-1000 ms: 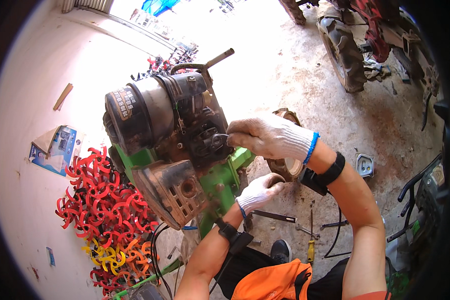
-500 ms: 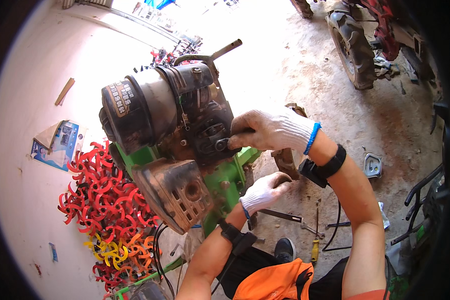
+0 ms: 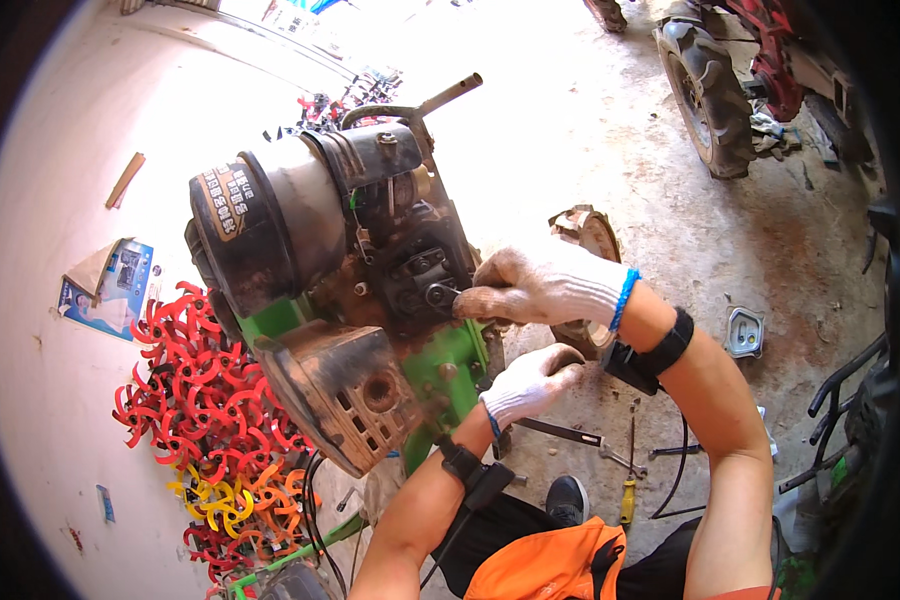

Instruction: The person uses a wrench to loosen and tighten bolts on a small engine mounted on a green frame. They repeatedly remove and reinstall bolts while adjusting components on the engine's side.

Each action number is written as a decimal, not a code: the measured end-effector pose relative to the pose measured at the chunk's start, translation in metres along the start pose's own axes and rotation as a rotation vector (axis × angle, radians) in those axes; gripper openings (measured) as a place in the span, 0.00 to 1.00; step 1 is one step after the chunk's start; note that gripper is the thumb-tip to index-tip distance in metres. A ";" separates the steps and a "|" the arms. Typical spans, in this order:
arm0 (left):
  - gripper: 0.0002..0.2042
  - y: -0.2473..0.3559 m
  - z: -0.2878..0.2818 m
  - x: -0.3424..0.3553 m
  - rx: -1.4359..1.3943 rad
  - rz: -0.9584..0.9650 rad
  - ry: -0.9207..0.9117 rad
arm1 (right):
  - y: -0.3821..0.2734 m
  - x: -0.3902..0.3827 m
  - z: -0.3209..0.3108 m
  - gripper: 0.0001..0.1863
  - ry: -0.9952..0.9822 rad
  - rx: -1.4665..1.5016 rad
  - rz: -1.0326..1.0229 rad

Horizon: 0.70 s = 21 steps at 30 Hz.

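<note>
In front of me stands a small engine with a black-and-grey cylindrical housing (image 3: 305,205), mounted on a green metal frame (image 3: 440,370). A rusty, slotted exhaust cover (image 3: 370,390) sits on its near side. My right hand (image 3: 545,285), in a white knit glove with soiled fingertips, is at the dark round fitting (image 3: 438,294) on the engine's side. Its thumb and fingers are pinched together, and what lies between them is hidden. Lower down, beside the green frame, my gloved left hand (image 3: 535,382) is curled closed; its palm is out of sight.
Red, yellow and orange curved blades (image 3: 215,380) are piled along the left wall. A treaded wheel (image 3: 585,240) is behind my right hand. A yellow-handled screwdriver (image 3: 628,500), a wrench (image 3: 622,460) and a flat metal bar (image 3: 560,432) lie on the floor. A large tire (image 3: 705,95) stands at far right.
The engine has shifted slightly left in view, and more of the wheel behind it shows. My right hand has tilted a little lower at the fitting. My left hand stays nearly still.
</note>
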<state>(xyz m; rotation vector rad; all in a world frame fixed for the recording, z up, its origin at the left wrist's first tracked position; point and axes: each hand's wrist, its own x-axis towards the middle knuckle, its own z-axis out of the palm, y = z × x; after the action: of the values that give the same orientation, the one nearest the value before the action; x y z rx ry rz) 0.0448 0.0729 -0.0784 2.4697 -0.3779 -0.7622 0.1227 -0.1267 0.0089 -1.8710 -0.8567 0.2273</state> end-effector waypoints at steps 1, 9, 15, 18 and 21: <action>0.19 -0.001 0.002 0.002 0.010 0.010 0.002 | 0.000 -0.001 0.005 0.33 0.016 0.015 -0.040; 0.21 -0.014 0.020 0.012 -0.165 0.164 -0.022 | 0.001 -0.001 0.035 0.26 0.008 0.073 -0.130; 0.28 -0.014 0.027 0.015 -0.093 0.077 -0.090 | -0.003 -0.021 0.048 0.23 -0.229 0.501 -0.231; 0.27 -0.005 0.025 0.010 0.027 0.034 -0.056 | -0.006 -0.025 0.052 0.24 -0.078 0.572 -0.223; 0.26 0.007 0.017 0.003 0.046 0.013 -0.108 | -0.001 -0.024 0.040 0.24 0.154 0.244 -0.232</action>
<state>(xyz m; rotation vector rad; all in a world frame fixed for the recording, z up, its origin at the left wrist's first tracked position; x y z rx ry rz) 0.0364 0.0592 -0.0882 2.4726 -0.4547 -0.8937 0.0845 -0.1131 -0.0137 -1.5278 -0.8890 0.0407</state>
